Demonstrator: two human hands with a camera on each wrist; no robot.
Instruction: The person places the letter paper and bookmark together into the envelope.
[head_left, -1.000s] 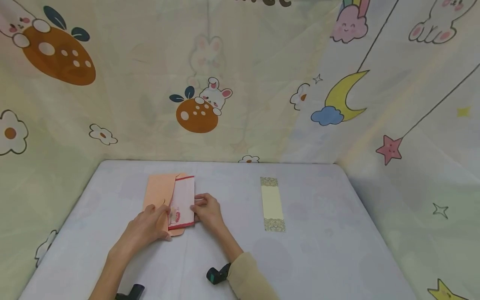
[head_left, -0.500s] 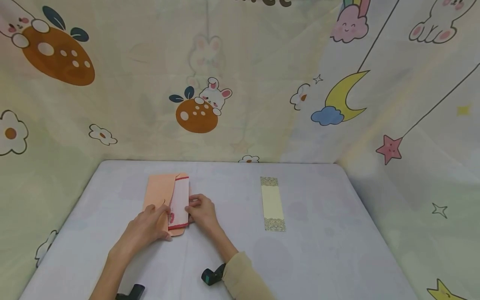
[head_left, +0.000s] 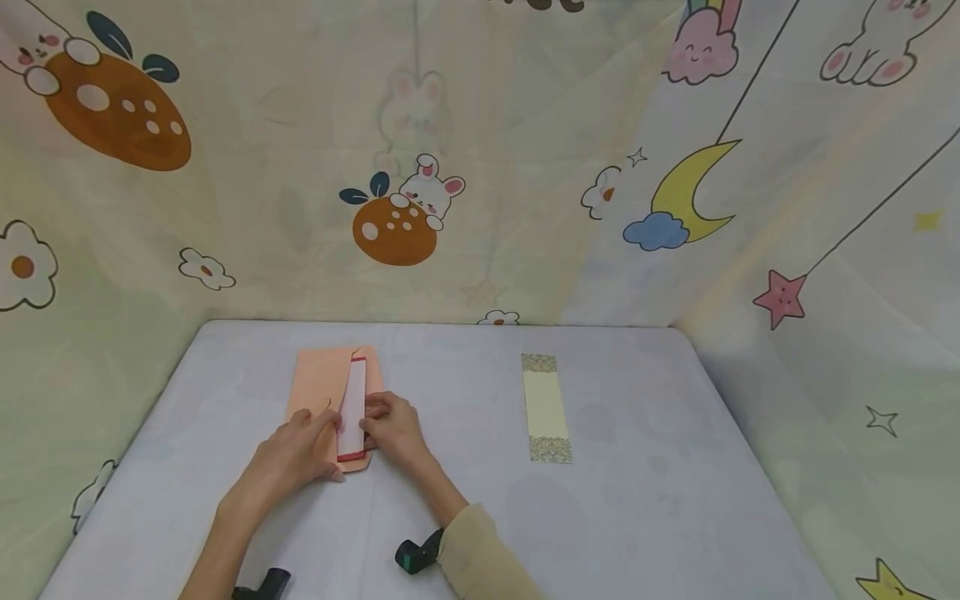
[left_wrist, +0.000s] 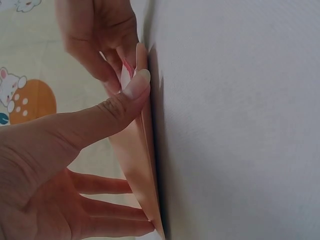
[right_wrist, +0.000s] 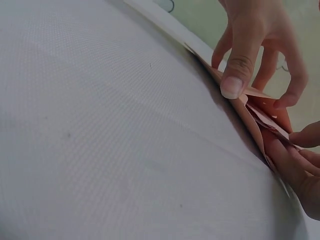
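Note:
A peach paper envelope (head_left: 318,375) lies on the left part of the table, its open side facing right. My left hand (head_left: 295,450) holds it by the near edge, thumb at the edge and fingers spread over its front, as the left wrist view shows. From the opening sticks a narrow strip of a white card (head_left: 354,408) with red-edged ends; the rest of it is hidden inside the envelope. My right hand (head_left: 393,427) pinches the card's right edge between thumb and fingers. In the right wrist view, the card (right_wrist: 265,120) sits between the envelope's parted layers.
A cream paper strip (head_left: 547,404) with patterned gold ends lies on the table (head_left: 660,500), right of the hands. Printed cloth (head_left: 510,208) with cartoon rabbits, stars and flowers hangs behind and at both sides.
My right hand has moved left, sliding the card deeper into the envelope, so less of it shows. The left hand and the envelope have stayed in place.

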